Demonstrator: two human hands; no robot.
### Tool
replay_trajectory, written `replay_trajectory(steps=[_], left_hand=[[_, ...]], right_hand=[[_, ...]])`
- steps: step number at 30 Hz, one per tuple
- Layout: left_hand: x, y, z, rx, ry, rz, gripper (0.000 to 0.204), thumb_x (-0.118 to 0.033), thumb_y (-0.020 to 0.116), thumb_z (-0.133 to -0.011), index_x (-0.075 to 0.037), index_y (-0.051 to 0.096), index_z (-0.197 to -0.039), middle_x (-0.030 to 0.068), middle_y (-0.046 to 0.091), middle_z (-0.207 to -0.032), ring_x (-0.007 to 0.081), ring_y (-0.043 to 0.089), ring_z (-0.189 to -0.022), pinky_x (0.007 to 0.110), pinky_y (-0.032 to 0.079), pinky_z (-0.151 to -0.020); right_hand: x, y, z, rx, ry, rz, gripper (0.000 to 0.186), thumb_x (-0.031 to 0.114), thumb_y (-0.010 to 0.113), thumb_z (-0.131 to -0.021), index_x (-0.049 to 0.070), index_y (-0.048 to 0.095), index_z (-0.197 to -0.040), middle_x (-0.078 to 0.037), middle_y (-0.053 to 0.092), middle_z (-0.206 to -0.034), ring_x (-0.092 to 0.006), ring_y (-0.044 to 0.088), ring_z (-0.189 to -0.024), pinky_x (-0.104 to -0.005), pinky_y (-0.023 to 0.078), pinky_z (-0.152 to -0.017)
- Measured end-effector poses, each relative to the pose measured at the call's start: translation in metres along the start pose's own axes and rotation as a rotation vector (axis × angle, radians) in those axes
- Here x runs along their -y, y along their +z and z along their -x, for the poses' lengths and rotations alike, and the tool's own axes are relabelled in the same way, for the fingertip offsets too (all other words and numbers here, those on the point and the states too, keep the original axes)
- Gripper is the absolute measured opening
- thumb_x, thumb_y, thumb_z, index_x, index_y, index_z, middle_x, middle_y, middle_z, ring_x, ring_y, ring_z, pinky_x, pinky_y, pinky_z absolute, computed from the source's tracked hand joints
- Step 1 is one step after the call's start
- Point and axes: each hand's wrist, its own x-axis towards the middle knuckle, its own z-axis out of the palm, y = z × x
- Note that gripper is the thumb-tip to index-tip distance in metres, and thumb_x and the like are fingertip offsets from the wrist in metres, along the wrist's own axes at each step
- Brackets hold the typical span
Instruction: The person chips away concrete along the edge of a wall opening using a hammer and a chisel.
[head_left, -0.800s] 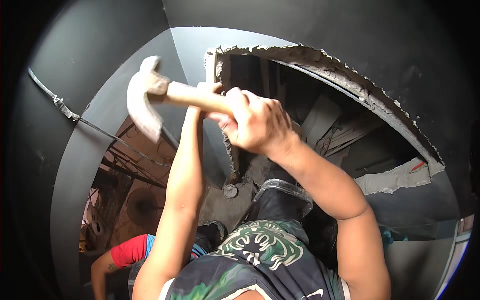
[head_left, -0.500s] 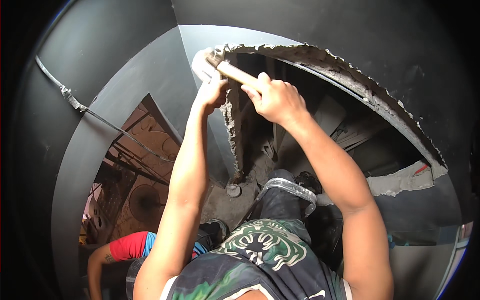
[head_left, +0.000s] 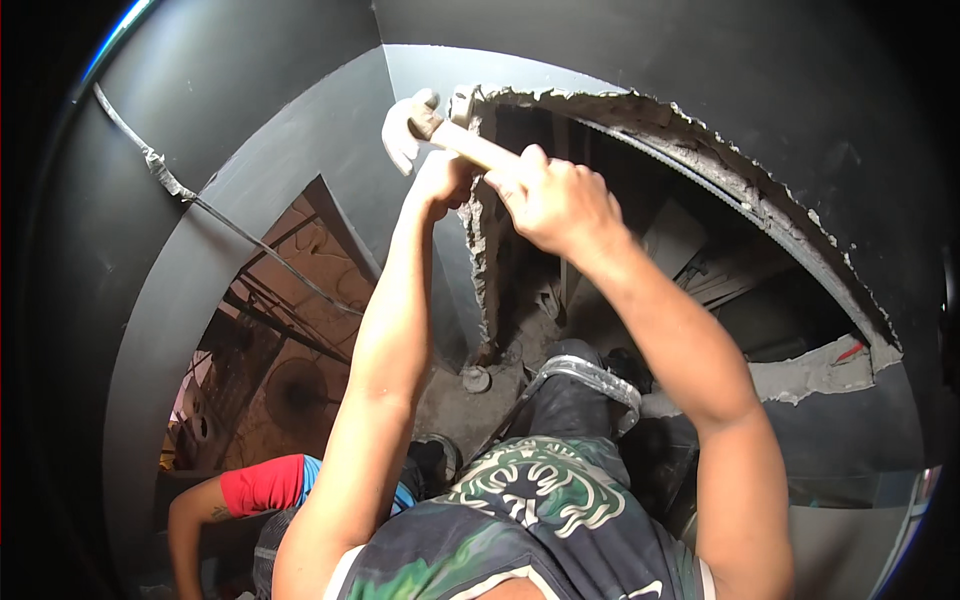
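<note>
My right hand [head_left: 563,205] is closed around the wooden handle of a claw hammer [head_left: 408,130], whose pale head is raised a little left of the rough top corner of a cut opening [head_left: 462,100] in the dark wall. My left hand [head_left: 445,185] is closed just below the hammer handle, at the broken vertical edge [head_left: 480,270] of that opening; whatever its fingers hold is hidden behind them and the handle. The opening has crumbled pale edges, and a metal strip [head_left: 645,145] runs along the underside of its upper edge.
A cable [head_left: 245,238] crosses the left wall over a second opening, with a fan [head_left: 295,395] and metal framing below. A co-worker's red-sleeved arm [head_left: 260,485] is at lower left. My dark-clad leg [head_left: 565,400] stands on the dusty floor [head_left: 445,400]. Debris lies inside the cut opening.
The hammer has swung from farther left toward the opening's corner, then drawn slightly back from it. My left hand stays at that edge. The view has shifted, moving the scene rightward.
</note>
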Motion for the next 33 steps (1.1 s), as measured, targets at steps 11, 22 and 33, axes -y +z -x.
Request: replay_trajectory(steps=[11,22,33], left_hand=[[0.020,-0.016,0.006,-0.148,0.701,-0.246,0.020,-0.023,0.055,-0.094,-0.013,0.056,-0.077,0.0009,0.048,-0.057,0.0127,0.039,-0.042,0.033,0.027,-0.039],[0.039,-0.001,0.035,-0.266,0.866,-0.535,0.028,-0.029,0.055,-0.094,-0.014,0.049,-0.070,-0.0032,0.038,-0.053,0.0103,0.033,-0.042,0.030,0.023,-0.042],[0.029,-0.009,0.039,-0.127,0.504,-0.336,0.021,-0.027,0.063,-0.090,-0.009,0.060,-0.080,0.0009,0.045,-0.056,0.0137,0.040,-0.044,0.032,0.029,-0.043]], right_hand=[[0.023,-0.018,0.007,-0.186,-0.395,-0.159,0.041,0.042,0.065,-0.094,0.002,0.060,-0.094,-0.021,0.068,-0.076,-0.0346,0.071,-0.062,-0.0417,0.059,-0.053],[0.073,-0.036,0.015,-0.397,-0.529,-0.211,0.039,0.033,0.075,-0.089,-0.001,0.060,-0.099,-0.015,0.065,-0.076,-0.0330,0.069,-0.063,-0.0381,0.058,-0.055],[0.061,-0.032,0.022,-0.100,-0.143,-0.156,0.035,0.038,0.067,-0.093,0.004,0.058,-0.091,-0.018,0.066,-0.072,-0.0391,0.068,-0.063,-0.0456,0.056,-0.054]])
